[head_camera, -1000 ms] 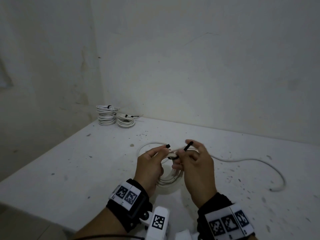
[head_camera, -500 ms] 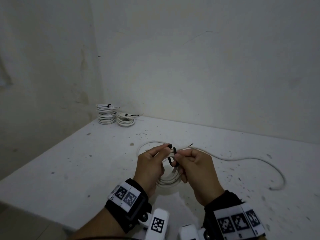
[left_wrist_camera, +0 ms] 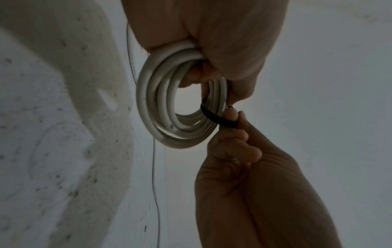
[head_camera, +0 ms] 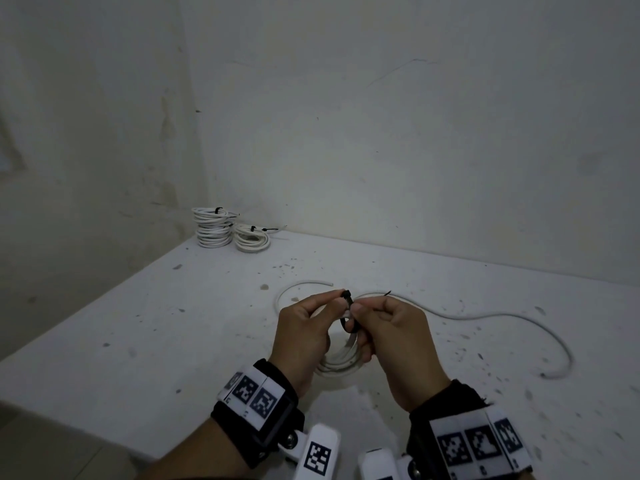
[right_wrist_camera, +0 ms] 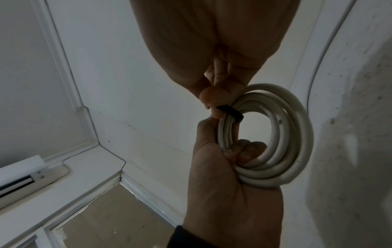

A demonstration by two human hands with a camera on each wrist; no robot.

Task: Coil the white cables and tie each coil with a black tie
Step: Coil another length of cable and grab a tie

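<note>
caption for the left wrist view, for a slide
Left hand grips a white cable coil while the right hand pinches the black tie looped around it.

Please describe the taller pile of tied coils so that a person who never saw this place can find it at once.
Look to the table's far left corner, where the two walls meet. Two piles of white coils stand there side by side; the taller pile is the left one, nearest the corner. The low pile beside it reaches only about half its height.

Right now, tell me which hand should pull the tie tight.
Right hand. It pinches the black tie where its tail pokes out beyond the fingers. The left hand grips the white coil and the tie's head, so it should probably just hold steady.
</note>
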